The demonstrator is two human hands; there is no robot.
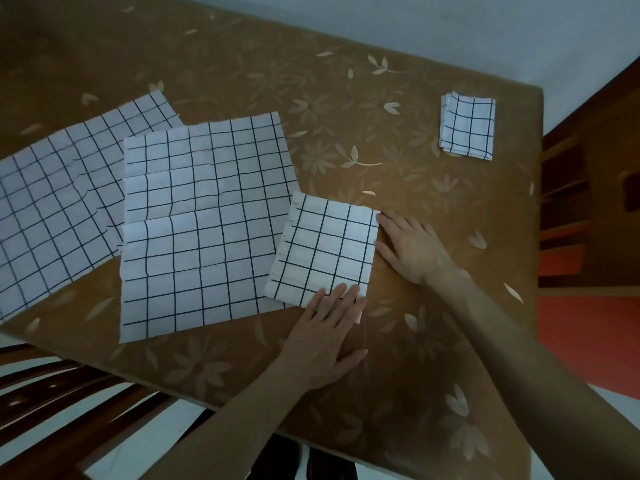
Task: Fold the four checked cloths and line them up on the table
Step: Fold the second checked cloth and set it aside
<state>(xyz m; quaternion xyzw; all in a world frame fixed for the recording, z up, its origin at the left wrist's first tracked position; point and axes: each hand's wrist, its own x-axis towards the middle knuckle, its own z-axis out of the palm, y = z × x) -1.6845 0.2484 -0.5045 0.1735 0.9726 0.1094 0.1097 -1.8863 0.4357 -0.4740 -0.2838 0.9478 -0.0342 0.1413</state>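
Pressing flat, the left hand (325, 336) lays straight fingers on the near edge of the folded cloth (325, 247), holding nothing. Just right, the right hand (414, 245) lies flat, fingers spread, touching that cloth's right edge. Left of it, an open cloth (204, 220) overlaps another open cloth (59, 199). Far right sits a small folded cloth (468, 125) on the brown floral table (346, 109); wooden chair slats (52, 393) show near left.
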